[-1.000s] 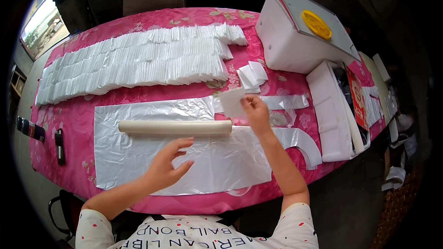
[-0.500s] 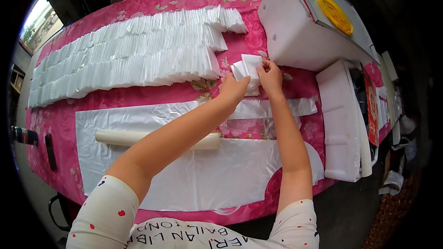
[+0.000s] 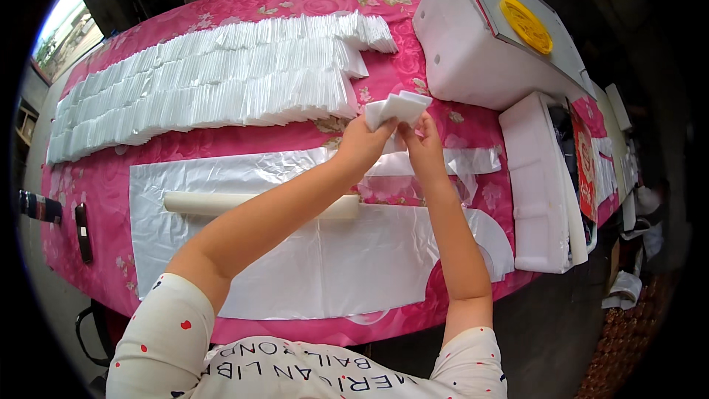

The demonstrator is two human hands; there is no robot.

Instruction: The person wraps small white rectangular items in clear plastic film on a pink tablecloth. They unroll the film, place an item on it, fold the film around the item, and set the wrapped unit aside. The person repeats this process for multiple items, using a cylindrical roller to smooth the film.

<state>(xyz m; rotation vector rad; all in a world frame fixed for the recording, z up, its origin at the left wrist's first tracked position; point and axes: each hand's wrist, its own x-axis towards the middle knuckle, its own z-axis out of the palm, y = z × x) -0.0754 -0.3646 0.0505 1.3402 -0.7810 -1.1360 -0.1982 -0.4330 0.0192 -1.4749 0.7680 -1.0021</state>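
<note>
Between my two hands is a folded white plastic sheet, held above the table with its folded layers fanned upward. My left hand grips its left side, thumb toward the middle. The fingers of my right hand pinch its lower right part. Beyond my left hand stand long rows of folded white plastic packets, packed tightly on edge. Under my forearms lies a large white plastic sheet. On it rests a cream-coloured tube, partly hidden by my left forearm. A clear plastic strip lies behind that sheet.
A pink floral cloth covers the table. At the right stand a white foam box topped by a board with a yellow round lid, and an open foam container. A phone and a dark can sit at the left edge.
The folded sheet has tilted upward and its layers stand more bunched. My right hand has come in lower, closer to my left. The whole view has shifted slightly.
</note>
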